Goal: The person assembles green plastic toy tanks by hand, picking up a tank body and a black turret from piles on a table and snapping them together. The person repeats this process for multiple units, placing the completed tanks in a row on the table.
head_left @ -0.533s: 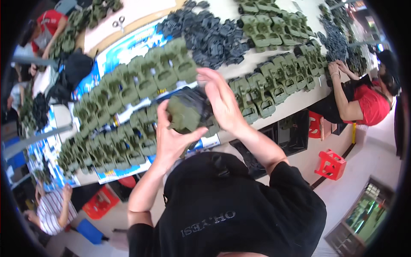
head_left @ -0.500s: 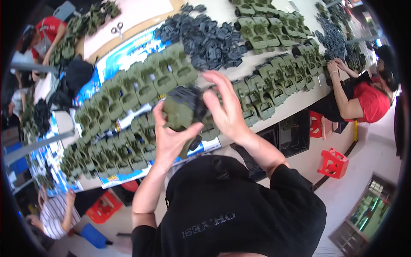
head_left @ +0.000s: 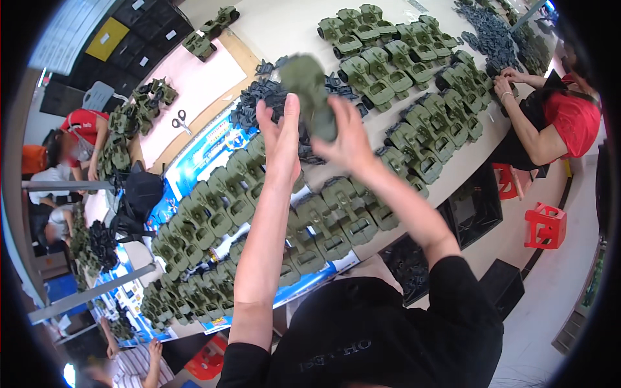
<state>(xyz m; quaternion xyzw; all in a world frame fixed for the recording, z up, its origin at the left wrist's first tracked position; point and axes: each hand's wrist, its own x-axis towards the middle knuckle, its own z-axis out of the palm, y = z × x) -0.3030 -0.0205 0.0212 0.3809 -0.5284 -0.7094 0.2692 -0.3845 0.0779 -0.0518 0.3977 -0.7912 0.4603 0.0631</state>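
Raised over the table is a green toy vehicle (head_left: 307,87), blurred by motion, with its long side tipped upright. My right hand (head_left: 346,139) grips its lower right side with fingers and thumb. Along its left edge is my left hand (head_left: 283,139), fingers apart; whether the raised thumb touches the toy is hard to make out. Behind both hands lies a heap of dark grey plastic parts (head_left: 252,107), partly hidden. Rows of similar green toy vehicles (head_left: 333,220) stand beneath my forearms and to the left.
More green vehicles (head_left: 388,71) fill the far right of the table. Scissors (head_left: 181,121) lie on a pale sheet at far left. A co-worker in red (head_left: 556,132) handles parts at right; others work at left. A black crate (head_left: 475,200) and red stool (head_left: 546,225) stand below the table edge.
Both hands have moved up and away from me, carrying the toy vehicle over the dark parts heap. My left hand has gone from gripping it to spread fingers; my right has closed on it.
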